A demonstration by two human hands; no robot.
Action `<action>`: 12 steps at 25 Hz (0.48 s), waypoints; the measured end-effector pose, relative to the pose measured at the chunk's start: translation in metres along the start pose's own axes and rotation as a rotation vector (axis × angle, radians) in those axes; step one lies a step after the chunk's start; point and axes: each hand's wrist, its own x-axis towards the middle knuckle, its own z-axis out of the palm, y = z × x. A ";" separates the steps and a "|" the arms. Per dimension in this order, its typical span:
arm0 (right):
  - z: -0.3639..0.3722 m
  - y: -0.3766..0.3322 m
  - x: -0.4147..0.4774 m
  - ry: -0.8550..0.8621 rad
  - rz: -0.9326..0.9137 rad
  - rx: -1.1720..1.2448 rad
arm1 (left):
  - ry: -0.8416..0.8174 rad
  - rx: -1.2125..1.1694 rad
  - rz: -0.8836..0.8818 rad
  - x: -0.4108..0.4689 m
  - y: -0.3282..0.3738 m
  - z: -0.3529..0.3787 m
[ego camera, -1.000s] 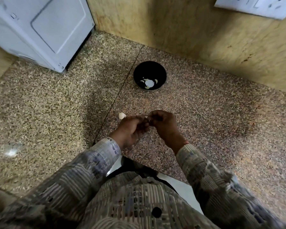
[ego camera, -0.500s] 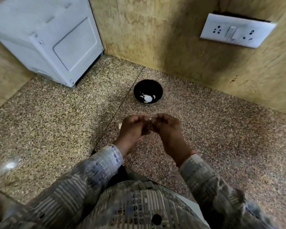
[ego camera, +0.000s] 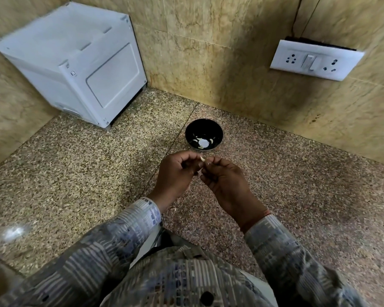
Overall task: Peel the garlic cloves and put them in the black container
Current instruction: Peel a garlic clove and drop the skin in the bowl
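A small pale garlic clove point(ego camera: 202, 158) is pinched between the fingertips of both hands above the speckled stone counter. My left hand point(ego camera: 176, 173) curls around it from the left and my right hand point(ego camera: 223, 177) grips it from the right. Just beyond the hands stands the black container point(ego camera: 204, 134), a round bowl with several pale garlic pieces at its bottom. The garlic that lay on the counter by my left hand is hidden now.
A white microwave oven point(ego camera: 75, 65) stands at the back left against the tiled wall. A white switch and socket plate point(ego camera: 315, 60) is on the right wall. The stone counter point(ego camera: 75, 173) stretches left and right of the hands.
The camera tilted up, showing more wall and the socket plate. Both hands rose slightly from the counter, still working the clove; the garlic beside my left hand is no longer seen.
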 end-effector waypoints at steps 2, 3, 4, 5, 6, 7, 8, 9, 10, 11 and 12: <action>0.003 -0.001 -0.003 0.010 -0.007 -0.076 | 0.002 0.026 0.046 -0.004 0.002 -0.003; 0.004 -0.002 -0.004 0.018 -0.020 -0.102 | 0.016 0.056 0.088 -0.006 0.003 -0.004; 0.005 -0.003 -0.005 0.028 -0.044 -0.127 | 0.036 0.098 0.143 -0.008 0.004 -0.005; 0.006 -0.003 -0.005 0.038 -0.076 -0.148 | 0.058 0.135 0.187 -0.010 0.005 -0.005; 0.006 -0.002 -0.005 0.047 -0.113 -0.167 | 0.078 0.144 0.206 -0.011 0.005 -0.004; 0.005 -0.001 -0.006 0.056 -0.153 -0.180 | 0.086 0.115 0.193 -0.013 0.006 -0.002; 0.004 -0.001 -0.007 0.064 -0.190 -0.185 | 0.081 0.053 0.147 -0.013 0.007 0.001; 0.002 -0.001 -0.007 0.068 -0.222 -0.179 | 0.070 -0.028 0.082 -0.013 0.010 0.005; -0.001 -0.001 -0.008 0.071 -0.250 -0.172 | 0.056 -0.111 0.013 -0.013 0.012 0.009; -0.003 -0.001 -0.010 0.068 -0.278 -0.174 | 0.046 -0.189 -0.051 -0.013 0.016 0.012; -0.004 -0.002 -0.011 0.067 -0.307 -0.196 | 0.036 -0.262 -0.107 -0.013 0.019 0.014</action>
